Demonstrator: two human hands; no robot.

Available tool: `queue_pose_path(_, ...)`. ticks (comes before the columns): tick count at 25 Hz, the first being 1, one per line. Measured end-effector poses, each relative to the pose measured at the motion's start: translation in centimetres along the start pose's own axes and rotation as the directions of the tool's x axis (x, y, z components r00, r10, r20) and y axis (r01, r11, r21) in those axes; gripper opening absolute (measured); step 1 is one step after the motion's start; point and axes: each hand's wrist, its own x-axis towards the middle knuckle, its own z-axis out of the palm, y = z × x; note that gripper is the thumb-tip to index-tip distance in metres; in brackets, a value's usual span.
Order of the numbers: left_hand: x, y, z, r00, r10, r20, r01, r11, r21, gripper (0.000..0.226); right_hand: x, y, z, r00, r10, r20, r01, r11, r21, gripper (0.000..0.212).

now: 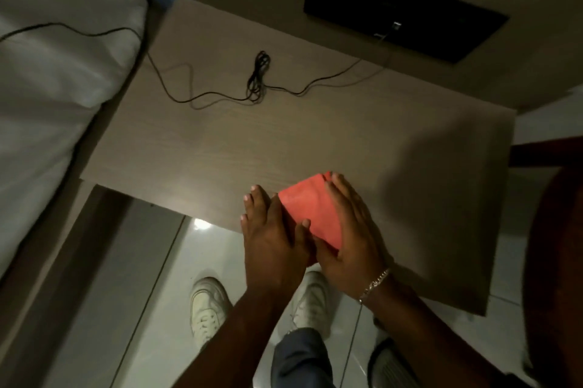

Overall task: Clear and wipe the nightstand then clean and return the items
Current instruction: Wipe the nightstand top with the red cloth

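Both hands lie flat on a folded red cloth (310, 211) at the near edge of the nightstand (284, 141). Left hand (273, 230) presses its left edge, fingers straight and together, pointing to 12 o'clock, thumb laid over the cloth. Right hand (350, 230) covers the right side, palm down, fingers extended to about 11 o'clock; a chain bracelet (373, 285) sits on that wrist. Neither hand is closed around the cloth; both are flat on it, palms open. At 12 o'clock from the cloth, well apart, a black cable (258, 78) lies loosely bundled on the wood, one end running up to a dark wall panel (403, 6) at 1 o'clock. Bed linen (53, 88) at 10 o'clock. White shoes (206, 308) on the tiled floor at 6 o'clock.
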Motion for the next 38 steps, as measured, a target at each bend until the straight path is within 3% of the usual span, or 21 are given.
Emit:
queue_pose_path(2, -0.7, 1.6, 1.0, 1.000, -0.001, 0.029, 0.003, 0.998, -0.064, 0.054, -1.5, 0.9, -1.0, 0.992, 0.092, -0.089, -0.091, 0.996, 0.017, 0.080)
queue_pose_path(6, -2.3, 3.8, 1.3, 1.000, 0.017, 0.014, -0.010, 0.925, -0.379, 0.031, -2.5, 1.1, -1.4, 0.985, 0.152, -0.082, -0.151, 0.988, 0.023, 0.079)
queue_pose_path(10, -1.4, 3.8, -1.4, 0.988, -0.023, 0.154, 0.123, 0.720, -0.683, 0.029, -2.0, -0.6, -2.1, 0.977, 0.192, -0.096, -0.170, 0.965, 0.199, 0.078)
queue_pose_path(12, -0.7, 2.9, -3.6, 0.987, -0.007, 0.162, 0.125, 0.668, -0.734, 0.031, -1.1, -2.7, -2.2, 0.954, 0.296, -0.044, -0.261, 0.895, 0.360, 0.092)
queue_pose_path(15, 0.2, 1.1, -7.8, 0.990, -0.039, 0.133, 0.129, 0.603, -0.787, 0.034, 1.6, -6.2, -2.3, 0.915, 0.383, 0.124, -0.372, 0.688, 0.622, 0.104)
queue_pose_path(18, 0.3, 0.0, -13.3, 0.995, -0.055, 0.085, 0.101, 0.526, -0.845, 0.032, 4.1, -11.5, -2.0, 0.918, 0.263, 0.295, -0.392, 0.507, 0.767, 0.074)
queue_pose_path(21, -0.1, -1.4, -18.8, 0.992, -0.108, -0.061, 0.005, 0.530, -0.848, 0.029, 5.5, -17.6, -0.3, 0.910, 0.183, 0.372, -0.410, 0.528, 0.744, 0.049)
queue_pose_path(25, -1.2, -3.9, -26.1, 0.955, -0.173, -0.242, -0.106, 0.561, -0.821, 0.027, 6.8, -25.1, 2.2, 0.904, 0.160, 0.395, -0.416, 0.540, 0.732, 0.044)
queue_pose_path(28, -1.8, -6.8, -32.0, 0.885, -0.278, -0.374, -0.170, 0.555, -0.814, 0.025, 7.5, -29.6, 3.2, 0.920, 0.137, 0.368, -0.380, 0.552, 0.742, 0.034)
queue_pose_path(30, -1.9, -8.9, -35.9, 0.815, -0.321, -0.483, -0.213, 0.609, -0.764, 0.021, 8.0, -31.6, 3.3, 0.921, 0.121, 0.371, -0.374, 0.550, 0.747, 0.031)
queue_pose_path(34, -1.4, -13.1, -43.0, 0.623, -0.324, -0.712, -0.243, 0.786, -0.569, 0.020, 9.3, -33.2, 4.3, 0.921, 0.182, 0.344, -0.381, 0.603, 0.701, 0.032)
queue_pose_path(38, 0.6, -16.0, -48.0, 0.399, -0.269, -0.876, -0.227, 0.897, -0.379, 0.021, 10.6, -30.8, 6.5, 0.897, 0.312, 0.313, -0.442, 0.662, 0.605, 0.029)
